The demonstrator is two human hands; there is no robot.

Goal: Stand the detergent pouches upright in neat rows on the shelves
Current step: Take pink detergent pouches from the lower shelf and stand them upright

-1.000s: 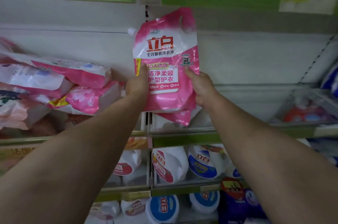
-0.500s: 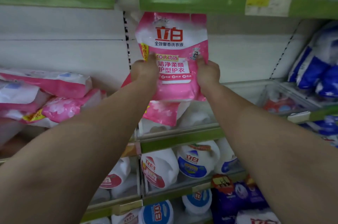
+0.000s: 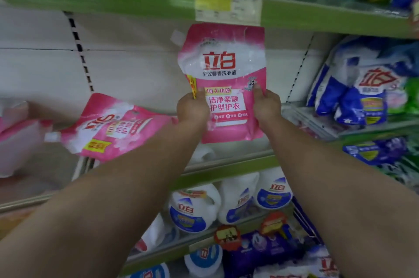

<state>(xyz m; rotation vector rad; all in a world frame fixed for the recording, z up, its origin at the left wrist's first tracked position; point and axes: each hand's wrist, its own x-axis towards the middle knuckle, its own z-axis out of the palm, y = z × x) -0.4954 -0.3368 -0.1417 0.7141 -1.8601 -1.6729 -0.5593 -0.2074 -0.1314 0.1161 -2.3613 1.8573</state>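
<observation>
Both hands, the left hand (image 3: 192, 108) and right hand (image 3: 266, 105), are pinching the side edges of a soft pink plastic detergent pouch (image 3: 223, 82), holding it upright between them above the green-edged shelf (image 3: 226, 170). Released carelessly, the limp pouch is likely to be slumping onto the toppled pink pouch (image 3: 113, 128) lying just left.

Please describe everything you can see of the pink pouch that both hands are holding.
The pink pouch is a glossy, soft-looking plastic bag, white toward the top, with red characters and a white spout cap at its upper left corner. It is held upright, print facing the camera, before the white back panel. The left hand grips its left edge, the right hand its right edge.
</observation>
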